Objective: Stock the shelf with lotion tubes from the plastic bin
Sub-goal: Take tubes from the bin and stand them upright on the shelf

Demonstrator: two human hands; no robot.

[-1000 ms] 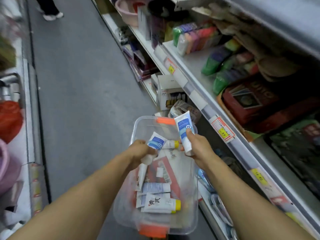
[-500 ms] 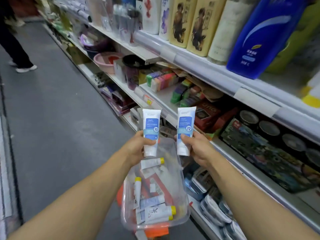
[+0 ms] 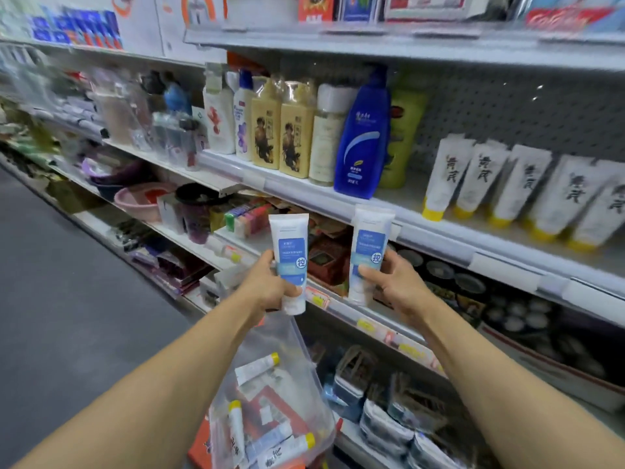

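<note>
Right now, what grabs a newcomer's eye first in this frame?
Two matching white-and-blue tubes held upright at centre, cap down: one in the left hand, one in the right hand, raised toward the shelf. Behind them stands a big blue bottle, with a row of yellow-capped tubes to its right. Below the hands, the clear bin holds more tubes.

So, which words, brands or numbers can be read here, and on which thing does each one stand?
"控": round blue badge on the tube in the left hand.
"控": same badge on the tube in the right hand.
White tubes with yellow caps: large black characters, too blurred to read.
Shampoo bottles, price tags: print too small or blurred.
</note>
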